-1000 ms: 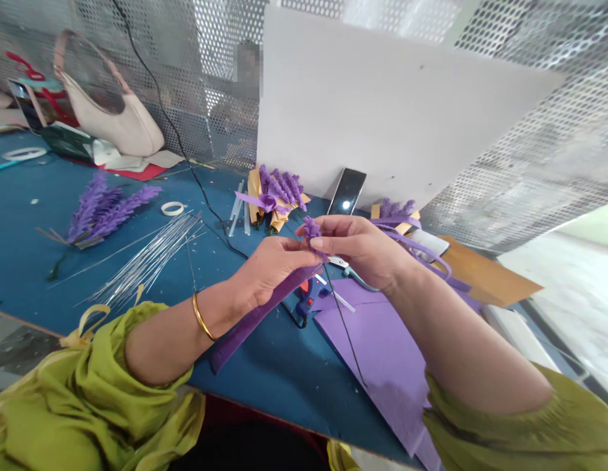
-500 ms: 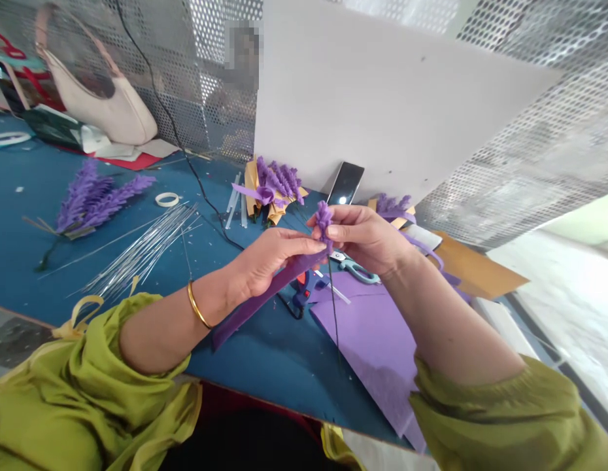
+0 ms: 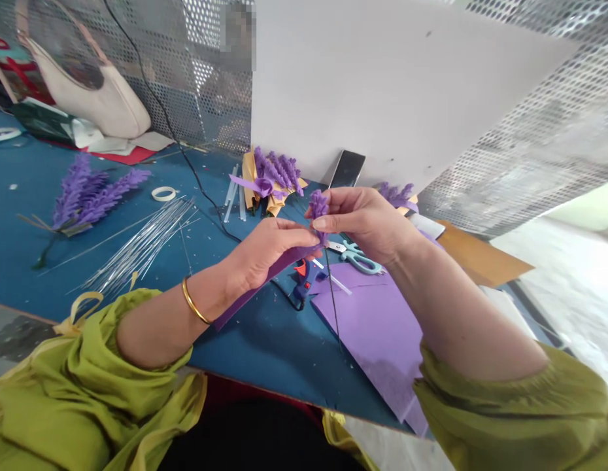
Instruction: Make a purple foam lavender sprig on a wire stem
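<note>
Between my hands stands a small purple felt flower [image 3: 318,204] on a thin dark stem [image 3: 333,294] that hangs down toward the table. My left hand [image 3: 272,252] is closed on a long purple felt strip [image 3: 242,304], pinching it at the flower's base; the strip trails down behind my left wrist. My right hand [image 3: 360,219] pinches the flower from the right between thumb and fingers. Below my hands lie a blue glue gun [image 3: 306,284] and light-blue scissors [image 3: 360,257]. Purple felt sheets [image 3: 372,327] spread under my right forearm.
On the blue table [image 3: 265,347] lie silver wires [image 3: 142,248], a tape roll [image 3: 163,193], purple flower stems [image 3: 88,196] and a wrapped bouquet [image 3: 274,176]. A phone [image 3: 348,169] leans on the white board [image 3: 382,85]. A cream handbag [image 3: 102,98] stands back left; brown paper [image 3: 480,255] lies right.
The whole view has shifted slightly. My hands and the flower appear a little higher and further left, with both hands still pinching. More of the scissors shows.
</note>
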